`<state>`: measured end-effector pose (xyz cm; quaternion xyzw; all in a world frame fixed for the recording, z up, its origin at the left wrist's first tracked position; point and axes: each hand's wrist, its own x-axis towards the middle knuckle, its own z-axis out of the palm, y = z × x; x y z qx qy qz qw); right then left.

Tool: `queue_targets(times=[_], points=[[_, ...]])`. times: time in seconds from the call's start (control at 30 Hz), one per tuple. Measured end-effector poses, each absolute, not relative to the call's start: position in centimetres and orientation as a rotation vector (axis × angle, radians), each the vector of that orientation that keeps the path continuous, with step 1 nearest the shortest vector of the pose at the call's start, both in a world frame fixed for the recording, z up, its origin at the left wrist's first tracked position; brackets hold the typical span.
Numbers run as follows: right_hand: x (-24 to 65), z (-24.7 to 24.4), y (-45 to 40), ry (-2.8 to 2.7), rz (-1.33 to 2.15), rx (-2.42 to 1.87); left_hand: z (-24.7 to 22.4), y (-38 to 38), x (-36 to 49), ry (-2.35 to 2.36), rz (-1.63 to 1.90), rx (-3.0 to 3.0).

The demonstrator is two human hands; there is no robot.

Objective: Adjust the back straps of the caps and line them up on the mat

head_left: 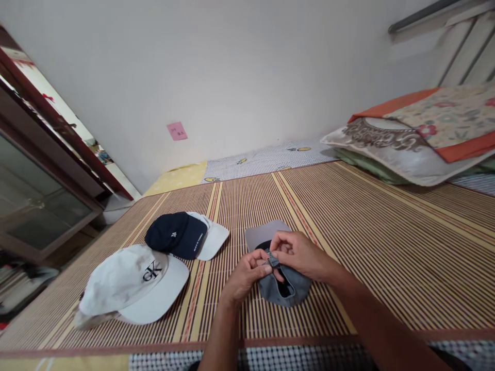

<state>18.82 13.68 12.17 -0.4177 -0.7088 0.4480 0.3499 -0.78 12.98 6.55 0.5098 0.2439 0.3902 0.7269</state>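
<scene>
A grey baseball cap (299, 286) lies on the striped bamboo mat, its back opening towards me and its paler brim pointing away. My left hand (245, 273) pinches the cap's back strap from the left, thumb on top. From the right, my right hand (296, 252) has its fingers closed at the strap's other side, close to the buckle. The fingers partly cover the strap and buckle. To the left rests a white cap (119, 281) with black letters. Behind it, a navy cap (170, 232) overlaps another white cap (216, 239).
The bamboo mat (336, 216) covers a bed against a white wall with a pink note (177, 131). Pillows (410, 154), one with orange edging, are stacked at the back right. A glass-fronted cabinet (34, 201) stands beyond the bed's left side.
</scene>
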Motion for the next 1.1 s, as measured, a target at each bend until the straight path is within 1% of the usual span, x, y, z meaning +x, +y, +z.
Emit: queue_targets(times=[0.23, 0.43, 0.67, 0.87, 1.1], points=[[19.2, 11.9, 13.7, -1.897, 1.163, -1.06, 6.8, 12.9, -0.8, 0.567, 0.874, 1.163], [19.7, 12.6, 13.4, -1.951, 1.191, -1.047, 7.3, 12.7, -0.6, 0.582, 0.875, 1.186], [20.4, 12.6, 13.3, -1.962, 1.309, -1.012, 6.6, 13.0, -0.7, 0.614, 0.896, 1.13], [20.0, 12.6, 13.3, -2.009, 1.095, -1.028, 6.8, 12.9, -0.6, 0.613, 0.9, 1.14], [19.7, 12.9, 13.2, -2.077, 0.947, -1.036, 6.6, 13.0, -0.6, 0.635, 0.896, 1.131]])
